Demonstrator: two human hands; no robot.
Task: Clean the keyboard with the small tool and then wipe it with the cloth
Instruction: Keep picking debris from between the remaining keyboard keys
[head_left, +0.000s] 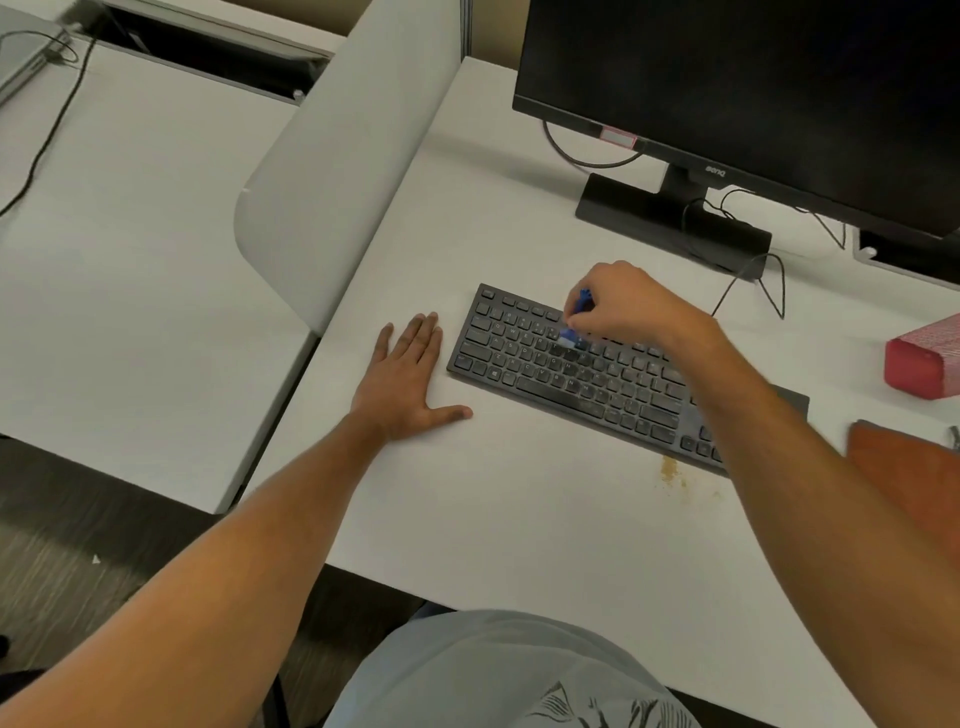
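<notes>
Keyboard (597, 374) angled near-right to far-left, right hand (628, 306) pinching blue tool (575, 322), left hand (410, 374) flat

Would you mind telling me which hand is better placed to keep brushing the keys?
The right hand. It already grips the blue brush, bristles down on the upper rows of the keyboard. The left hand lies flat and empty on the desk, beside the keyboard's left end.

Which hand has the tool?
The right hand. Its fingers pinch the blue tool down on the keyboard's upper rows. The left hand lies flat and empty on the desk, beside the keyboard.
</notes>
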